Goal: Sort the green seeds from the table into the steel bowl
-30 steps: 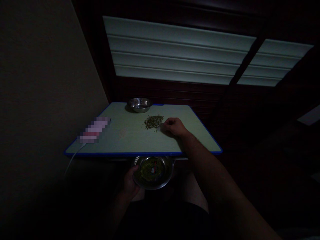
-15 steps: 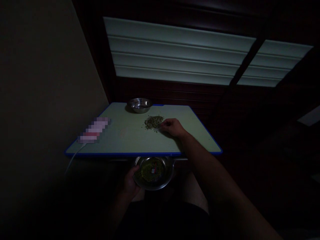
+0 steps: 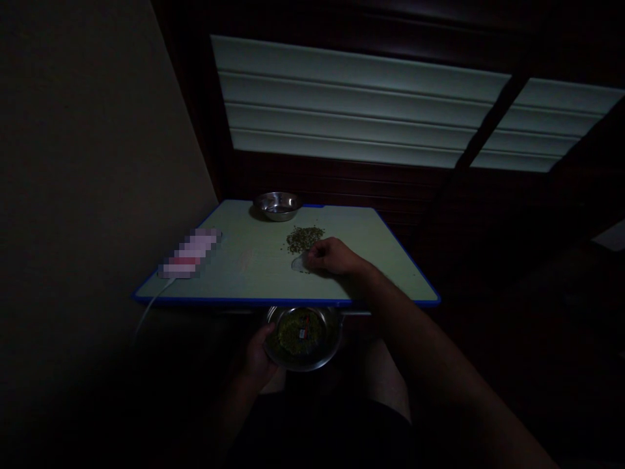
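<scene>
Below the near table edge, my left hand [image 3: 260,357] grips the left side of a steel bowl [image 3: 312,365], thumb over its rim. Inside lies a greenish grainy mass [image 3: 291,333] with a small red and white label; darkness hides whether it is loose or bagged. My right hand [image 3: 334,256] is closed in a pinch on a small, flat, clear plastic piece [image 3: 299,263] held low at the tabletop. Just beyond it spreads a loose pile of small greenish-brown beans or seeds [image 3: 303,238]. A few dark specks lie by the piece's near edge.
The pale table [image 3: 263,283] has a blue edge. A second steel bowl [image 3: 278,207] stands at its back. On the left lies a pixelated pink object [image 3: 190,254] with a white cable [image 3: 146,312] hanging off the edge. A wall is at left, a dark-framed panel behind.
My right hand has drawn the clear piece slightly toward me, away from the pile, and more of it shows. The left hand still holds the bowl. The view has shifted slightly.
</scene>
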Available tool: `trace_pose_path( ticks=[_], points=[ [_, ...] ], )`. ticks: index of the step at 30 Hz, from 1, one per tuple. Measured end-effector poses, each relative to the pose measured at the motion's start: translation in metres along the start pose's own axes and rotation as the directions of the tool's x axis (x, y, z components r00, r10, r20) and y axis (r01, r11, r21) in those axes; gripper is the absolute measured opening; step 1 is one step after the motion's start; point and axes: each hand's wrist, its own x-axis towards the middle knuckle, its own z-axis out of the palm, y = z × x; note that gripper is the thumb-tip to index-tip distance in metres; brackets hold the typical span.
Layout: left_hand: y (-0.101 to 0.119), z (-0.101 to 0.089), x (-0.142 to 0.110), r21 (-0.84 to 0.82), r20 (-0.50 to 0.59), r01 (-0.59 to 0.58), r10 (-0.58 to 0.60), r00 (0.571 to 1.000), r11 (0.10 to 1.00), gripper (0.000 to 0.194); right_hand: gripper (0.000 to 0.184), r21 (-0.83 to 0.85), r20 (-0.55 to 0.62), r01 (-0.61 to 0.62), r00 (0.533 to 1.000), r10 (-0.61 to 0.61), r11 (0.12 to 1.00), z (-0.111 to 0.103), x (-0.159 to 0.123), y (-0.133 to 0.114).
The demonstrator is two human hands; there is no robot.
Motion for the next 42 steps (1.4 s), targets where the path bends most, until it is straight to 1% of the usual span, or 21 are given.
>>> trace_pose_path(
  ticks=[6,8,14,18,22,24,28,31,32,34,38,39,42],
  points=[
    [0.002,0.003,-0.003,-0.001,0.021,0.023,-0.023,1.000,1.000,0.018,0.016,0.054,0.119,-0.091,0.989,0.085,0.994,0.011,-0.017,-0.015],
    [0.002,0.004,-0.004,0.006,0.021,0.021,-0.021,1.000,1.000,0.017,0.016,0.049,0.149,-0.092,0.985,0.084,0.995,0.014,-0.023,-0.021],
    [0.000,0.003,-0.002,-0.012,0.025,-0.011,0.012,1.000,1.000,0.021,0.015,-0.052,0.235,-0.061,0.969,0.071,0.997,0.017,-0.030,-0.033],
    [0.000,0.004,-0.003,-0.032,0.030,-0.004,0.005,1.000,0.999,0.020,0.015,-0.047,0.269,-0.043,0.962,0.054,0.998,0.018,-0.032,-0.037],
    [0.001,0.005,-0.004,-0.040,0.048,0.005,-0.003,0.999,0.999,0.019,0.015,-0.027,0.306,-0.074,0.949,0.078,0.997,0.018,-0.036,-0.043],
    [0.001,0.006,-0.004,-0.034,0.051,0.004,-0.002,0.999,0.999,0.020,0.014,-0.024,0.327,-0.070,0.942,0.074,0.997,0.018,-0.038,-0.046],
    [0.001,0.008,-0.005,-0.030,0.025,-0.008,0.009,1.000,1.000,0.018,0.015,0.024,0.371,-0.072,0.927,0.058,0.997,0.016,-0.037,-0.045],
    [0.001,0.008,-0.006,-0.017,0.016,-0.021,0.021,1.000,1.000,0.016,0.017,0.120,0.412,-0.090,0.911,0.033,0.989,0.008,-0.026,-0.041],
    [0.001,0.008,-0.006,-0.012,0.014,-0.018,0.018,1.000,1.000,0.016,0.017,0.143,0.402,-0.086,0.915,0.021,0.986,0.002,-0.020,-0.040],
    [0.002,0.008,-0.006,-0.014,0.008,-0.013,0.013,1.000,1.000,0.015,0.017,0.136,0.356,-0.063,0.934,0.010,0.989,-0.012,-0.007,-0.039],
    [0.002,0.007,-0.006,-0.020,-0.017,-0.003,0.003,1.000,1.000,0.014,0.020,0.081,0.247,-0.080,0.967,0.058,0.994,-0.043,0.017,-0.034],
    [0.001,0.006,-0.005,-0.022,-0.023,0.002,-0.003,1.000,1.000,0.014,0.021,0.074,0.232,-0.083,0.971,0.064,0.994,-0.049,0.021,-0.031],
    [0.000,0.004,-0.004,-0.040,-0.027,0.028,-0.029,0.999,0.999,0.014,0.024,0.099,0.137,-0.069,0.989,0.055,0.993,-0.063,0.024,-0.014]
  ],
)
